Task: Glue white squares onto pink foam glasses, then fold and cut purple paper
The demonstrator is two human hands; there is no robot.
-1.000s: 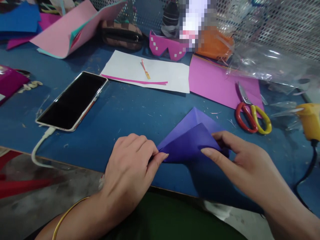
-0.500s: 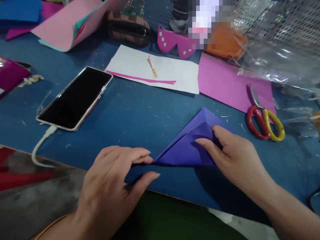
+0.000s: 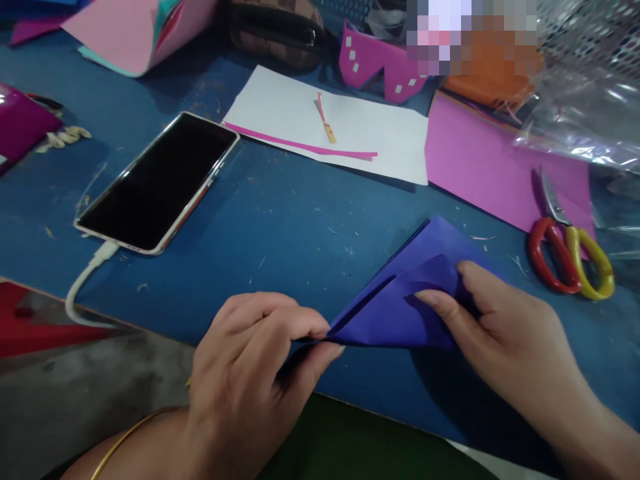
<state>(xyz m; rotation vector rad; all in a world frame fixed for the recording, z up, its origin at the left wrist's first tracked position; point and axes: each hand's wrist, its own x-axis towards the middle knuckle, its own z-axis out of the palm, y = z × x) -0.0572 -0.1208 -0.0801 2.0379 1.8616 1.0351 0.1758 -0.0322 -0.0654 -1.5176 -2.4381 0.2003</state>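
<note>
A folded sheet of purple paper (image 3: 400, 313) is held above the front edge of the blue table, its folds narrowing to a point on the left. My left hand (image 3: 265, 360) pinches that pointed tip between thumb and fingers. At the wide right end, my right hand (image 3: 510, 333) grips the paper, thumb on top and the other fingers mostly hidden behind it. One layer of the paper lifts apart from another, leaving a dark gap along the upper left side.
Red-and-yellow-handled scissors (image 3: 570, 247) lie partly on pink paper (image 3: 490, 167) at right. White paper (image 3: 300, 120) bears thin strips. A phone (image 3: 160, 183) with a white cable lies left. Behind are a pink cut-out (image 3: 380, 67), a brown case (image 3: 277, 33) and clear plastic (image 3: 590, 120).
My left thumb and fingers have closed on the paper's pointed tip; they were apart before. The view has shifted slightly, and my right hand keeps its grip.
</note>
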